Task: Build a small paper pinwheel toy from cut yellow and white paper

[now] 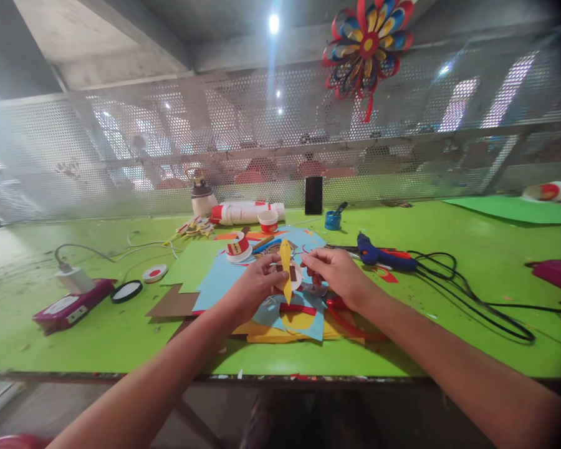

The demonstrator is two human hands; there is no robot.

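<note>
My left hand and my right hand meet over a pile of coloured paper sheets on the green table. Between their fingertips they hold a paper craft piece: a long yellow petal shape on a small round white and brown base. My left fingers pinch it from the left, my right fingers from the right. Light blue, yellow and brown sheets with red strips lie under the hands.
A blue glue gun with a black cable lies to the right. A paper cup, a cup stack, a phone, a magenta box with charger and a paper pinwheel on the mesh wall surround the work.
</note>
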